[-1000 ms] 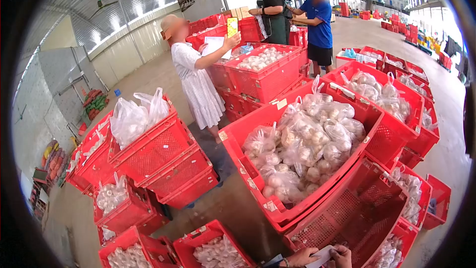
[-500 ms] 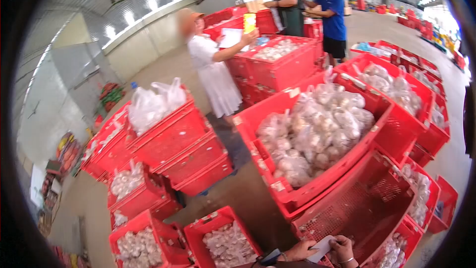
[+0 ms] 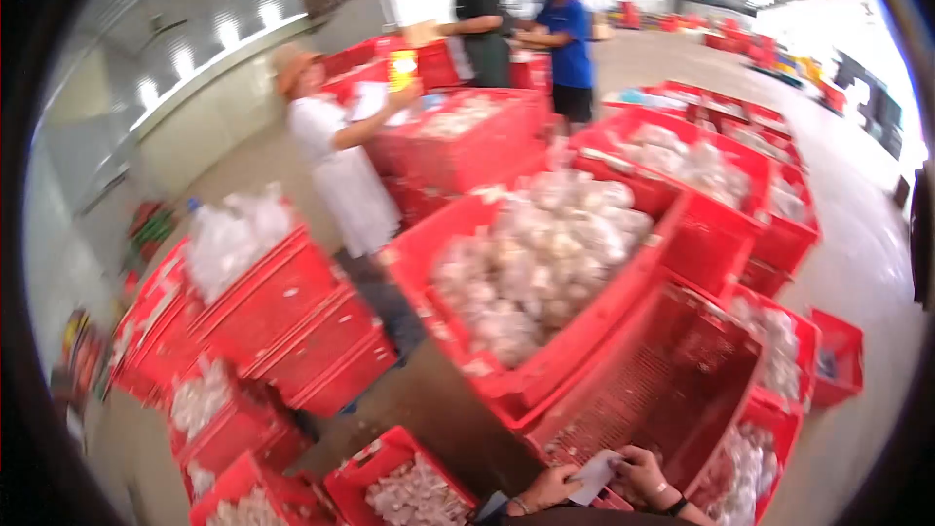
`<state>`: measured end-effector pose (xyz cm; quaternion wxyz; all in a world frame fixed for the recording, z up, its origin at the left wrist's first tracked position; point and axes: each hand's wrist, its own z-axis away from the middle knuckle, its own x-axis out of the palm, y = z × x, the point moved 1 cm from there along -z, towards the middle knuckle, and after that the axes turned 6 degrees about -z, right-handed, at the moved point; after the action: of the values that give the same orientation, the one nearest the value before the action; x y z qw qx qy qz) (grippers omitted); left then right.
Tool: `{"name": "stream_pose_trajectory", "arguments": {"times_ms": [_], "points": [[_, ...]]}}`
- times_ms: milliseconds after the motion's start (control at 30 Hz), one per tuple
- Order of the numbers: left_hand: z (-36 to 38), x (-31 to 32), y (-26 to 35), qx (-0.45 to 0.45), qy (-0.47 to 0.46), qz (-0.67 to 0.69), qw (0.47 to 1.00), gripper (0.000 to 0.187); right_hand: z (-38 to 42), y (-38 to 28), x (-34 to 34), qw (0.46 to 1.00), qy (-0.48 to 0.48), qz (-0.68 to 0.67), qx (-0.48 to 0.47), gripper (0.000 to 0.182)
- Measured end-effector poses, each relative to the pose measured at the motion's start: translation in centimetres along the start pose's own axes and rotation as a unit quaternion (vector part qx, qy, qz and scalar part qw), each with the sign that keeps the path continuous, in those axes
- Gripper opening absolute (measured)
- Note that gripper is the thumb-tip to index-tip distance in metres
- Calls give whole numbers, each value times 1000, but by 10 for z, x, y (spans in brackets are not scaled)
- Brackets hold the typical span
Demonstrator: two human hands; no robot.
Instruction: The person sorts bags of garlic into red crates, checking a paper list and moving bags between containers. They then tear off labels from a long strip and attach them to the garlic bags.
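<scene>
At the bottom of the head view, my left hand (image 3: 547, 488) grips a white slip of paper (image 3: 592, 477) by its left side. My right hand (image 3: 640, 472), with a band on the wrist, pinches the slip's right edge. Both hands are over the near end of a red crate (image 3: 638, 394) with perforated walls and a few small pale bits inside. Just beyond, a large red crate (image 3: 458, 370) holds clear plastic bags of pale bulbs (image 3: 545, 263) that look like garlic. Motion blur hides any writing on the slip.
Red crates of bagged bulbs (image 3: 414, 492) stand at lower left, beside stacked crates (image 3: 292, 321) topped with white bags (image 3: 239, 239). A person in white (image 3: 341, 166) holds a yellow item (image 3: 402, 68). Two people (image 3: 482, 29) stand behind more crates.
The view has swung to the right, so crates and people appear farther left. Both hands keep hold of the paper slip.
</scene>
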<state>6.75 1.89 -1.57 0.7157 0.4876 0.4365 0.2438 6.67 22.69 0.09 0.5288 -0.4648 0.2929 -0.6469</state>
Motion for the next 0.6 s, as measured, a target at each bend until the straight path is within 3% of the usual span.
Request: {"name": "stream_pose_trajectory", "arguments": {"times_ms": [33,67,100,200,233,367,467,600], "points": [[8,-9,6,-18,40,0,999,25,-2,-8,10,1000,-16,-17,11,7],[2,-2,18,-41,17,4,999,24,6,-21,1,999,-13,-33,21,5],[2,-5,26,-51,-36,3,998,24,15,-34,15,991,-23,-132,27,3],[5,-9,37,-47,-26,101,993,25,6,-22,5,998,15,-57,20,3],[2,-6,23,-9,-6,43,999,25,3,-17,3,997,12,-67,19,4],[-2,-6,14,-26,-36,21,999,27,9,-25,14,985,25,-169,25,2],[-3,-12,27,-18,-26,20,999,27,3,-20,3,995,23,-92,17,2],[-8,-9,28,-10,-29,4,1000,27,5,-25,2,996,14,-86,-8,5]]}}
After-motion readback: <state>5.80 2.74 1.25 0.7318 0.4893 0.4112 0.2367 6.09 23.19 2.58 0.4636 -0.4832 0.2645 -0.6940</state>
